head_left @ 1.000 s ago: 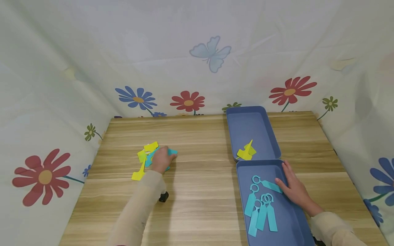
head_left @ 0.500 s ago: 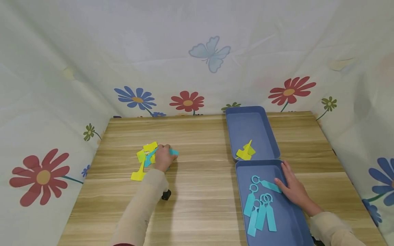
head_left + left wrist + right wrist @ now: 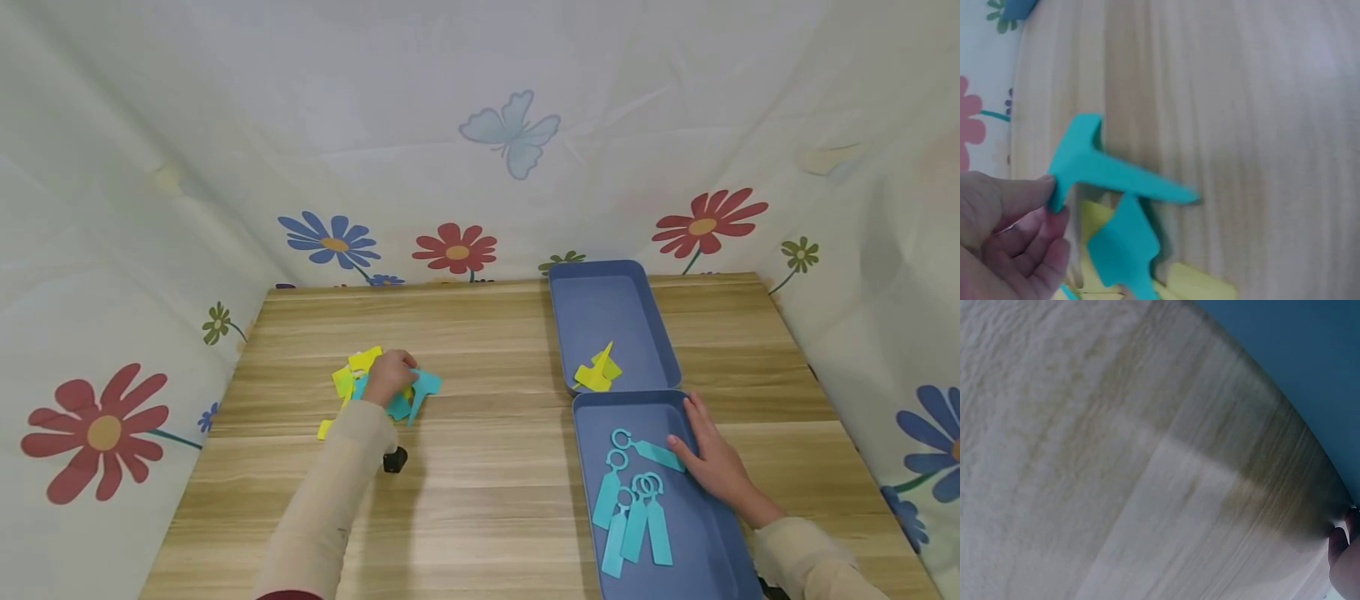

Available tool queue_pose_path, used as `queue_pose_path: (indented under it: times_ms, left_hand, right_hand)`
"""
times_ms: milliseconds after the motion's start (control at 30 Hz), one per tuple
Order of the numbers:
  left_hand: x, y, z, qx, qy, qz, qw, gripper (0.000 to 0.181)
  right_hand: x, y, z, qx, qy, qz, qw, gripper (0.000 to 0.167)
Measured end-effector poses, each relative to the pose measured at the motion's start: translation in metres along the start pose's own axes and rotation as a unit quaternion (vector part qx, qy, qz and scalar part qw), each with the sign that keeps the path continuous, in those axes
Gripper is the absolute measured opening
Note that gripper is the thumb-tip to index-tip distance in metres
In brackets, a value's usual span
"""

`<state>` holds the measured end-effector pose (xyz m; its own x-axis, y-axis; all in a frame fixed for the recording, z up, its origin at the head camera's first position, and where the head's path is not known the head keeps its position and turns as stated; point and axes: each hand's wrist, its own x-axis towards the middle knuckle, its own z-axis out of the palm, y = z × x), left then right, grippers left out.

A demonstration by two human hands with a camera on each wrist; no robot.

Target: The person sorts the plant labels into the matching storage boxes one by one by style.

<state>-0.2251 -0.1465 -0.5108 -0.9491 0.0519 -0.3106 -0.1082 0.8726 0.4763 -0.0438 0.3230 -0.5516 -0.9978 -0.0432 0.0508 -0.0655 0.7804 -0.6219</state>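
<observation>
My left hand (image 3: 386, 375) pinches a teal T-shaped plant label (image 3: 424, 387) by its broad end, between thumb and fingers, over a small pile. Its pointed stem stretches away from the fingers in the left wrist view. Below it lie another teal label (image 3: 1124, 247) and several yellow labels (image 3: 364, 359). At the right, my right hand (image 3: 716, 458) holds the rim of the near blue tray (image 3: 712, 533), thumb inside and fingers along the outer side. Several teal hang tags (image 3: 637, 525) with ring hooks lie in that tray. In the right wrist view only its fingertips show.
The far blue tray (image 3: 600, 304) adjoins the near one and has yellow T-shaped labels (image 3: 596, 372) in it. A wooden table (image 3: 495, 467) carries everything. Flower-printed cloth (image 3: 510, 212) walls the back and both sides.
My left hand has lifted the teal label from among the others and turned it, so its shape now shows, stem toward me. The right hand and both trays stay put.
</observation>
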Motion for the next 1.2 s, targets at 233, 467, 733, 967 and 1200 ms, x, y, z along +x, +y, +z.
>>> queue_pose_path:
  times_ms: [233,467,733,967,1200]
  left_hand:
    - [-0.002,0.008,-0.014,-0.085,-0.121,-0.032,0.9885,0.014]
    - [-0.001,0.019,-0.021,-0.122,-0.208,-0.033,0.9701,0.011]
    - [0.002,0.032,-0.024,-0.158,-0.283,-0.026,0.9457,0.012]
    - [0.002,0.045,-0.023,-0.204,-0.318,-0.023,0.9256,0.010]
    - [0.004,0.061,-0.017,-0.261,-0.313,-0.011,0.9132,0.013]
  right_hand:
    - [0.000,-0.001,-0.001,0.004,0.001,0.000,1.0000,0.071]
    - [-0.001,-0.001,-0.001,0.004,0.003,-0.004,1.0000,0.071]
    - [-0.001,-0.002,-0.001,0.006,0.002,-0.003,1.0000,0.071]
    - [-0.001,-0.001,0.000,0.006,0.004,-0.006,1.0000,0.071]
    - [0.000,0.000,0.000,0.002,0.004,-0.003,1.0000,0.071]
